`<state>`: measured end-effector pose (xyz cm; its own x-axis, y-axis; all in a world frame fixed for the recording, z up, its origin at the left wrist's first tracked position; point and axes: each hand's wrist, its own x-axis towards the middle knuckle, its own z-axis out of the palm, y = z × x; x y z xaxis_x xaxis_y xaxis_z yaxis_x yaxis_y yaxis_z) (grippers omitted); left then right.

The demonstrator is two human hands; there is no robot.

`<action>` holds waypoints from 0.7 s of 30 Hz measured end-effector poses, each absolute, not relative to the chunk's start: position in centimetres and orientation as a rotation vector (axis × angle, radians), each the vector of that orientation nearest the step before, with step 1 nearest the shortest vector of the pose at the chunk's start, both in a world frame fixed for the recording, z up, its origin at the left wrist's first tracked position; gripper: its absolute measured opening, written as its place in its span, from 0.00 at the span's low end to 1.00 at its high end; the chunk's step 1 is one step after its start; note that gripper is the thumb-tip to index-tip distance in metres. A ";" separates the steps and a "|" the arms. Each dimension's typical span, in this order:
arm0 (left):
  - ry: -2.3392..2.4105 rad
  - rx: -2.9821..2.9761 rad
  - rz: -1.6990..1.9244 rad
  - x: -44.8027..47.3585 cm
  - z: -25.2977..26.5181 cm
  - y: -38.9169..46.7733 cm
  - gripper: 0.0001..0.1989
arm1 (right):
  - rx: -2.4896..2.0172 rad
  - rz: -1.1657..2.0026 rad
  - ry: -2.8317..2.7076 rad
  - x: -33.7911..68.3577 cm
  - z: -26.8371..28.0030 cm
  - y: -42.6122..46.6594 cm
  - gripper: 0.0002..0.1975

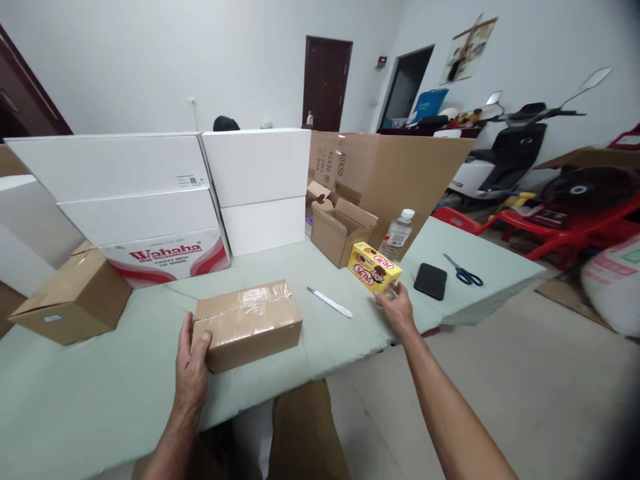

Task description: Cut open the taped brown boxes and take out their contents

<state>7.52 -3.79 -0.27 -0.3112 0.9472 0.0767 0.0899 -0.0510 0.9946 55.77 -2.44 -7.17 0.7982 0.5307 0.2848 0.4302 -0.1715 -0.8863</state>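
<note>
A long brown cardboard box [250,323], sealed along the top with clear tape, lies on the green-covered table. My left hand [193,360] grips its left end, thumb on the near side and fingers round the end. Off to the right, my right hand [397,308] has its fingers and thumb at the near right corner of a small yellow printed carton [374,267]; part of the grip is hidden. Between the two boxes lies a white, slim utility knife [330,302], touched by neither hand.
Behind the yellow carton stand an open cardboard box [333,233] and a water bottle [397,235]. Black phone-like object [431,281] and scissors [465,270] lie to the right. White cartons [165,220] line the back; another brown box [75,300] sits left. The table's front edge [320,380] is close.
</note>
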 end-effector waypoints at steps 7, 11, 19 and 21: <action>1.441 1.157 1.466 7.1 -1.0 -3.9 0.40 | -1.760 0.212 -0.654 52.2 -8.2 -7.0 0.41; 1.383 1.130 1.492 6.9 -1.6 -4.1 0.41 | -1.745 0.205 -0.687 50.2 -6.9 -6.7 0.36; 1.299 1.095 1.530 6.7 -2.2 -4.0 0.39 | -1.863 -0.015 -0.750 51.3 -3.9 -3.8 0.34; 1.281 1.098 1.530 6.7 -2.3 -4.1 0.38 | -1.947 -0.009 -0.691 53.1 -3.7 -2.8 0.31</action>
